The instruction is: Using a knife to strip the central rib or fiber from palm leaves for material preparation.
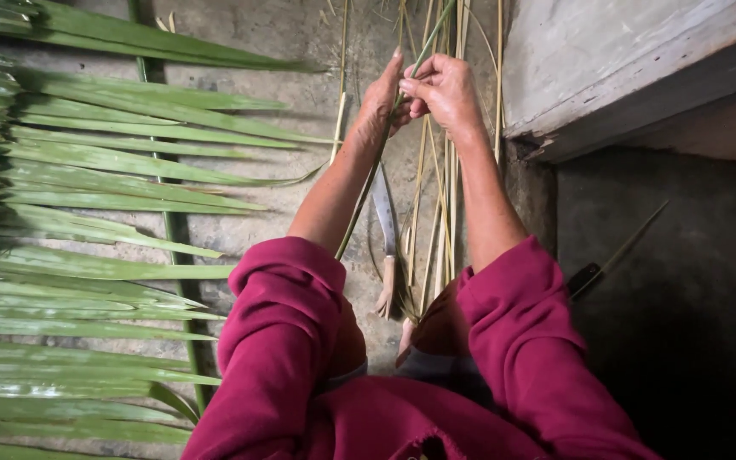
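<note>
- Left hand (pixel 380 102) and right hand (pixel 443 89) both pinch a thin green leaf strip (pixel 366 196), held above the floor (pixel 300 43).
- A knife (pixel 385 230) lies below among stripped stalks (pixel 436 204).
- Palm frond (pixel 87 213) lies left.

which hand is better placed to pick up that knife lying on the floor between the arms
Probably the left hand. The knife lies just beside the left forearm, and this hand grips the green strip more loosely, while the right hand pinches its upper part.
</note>
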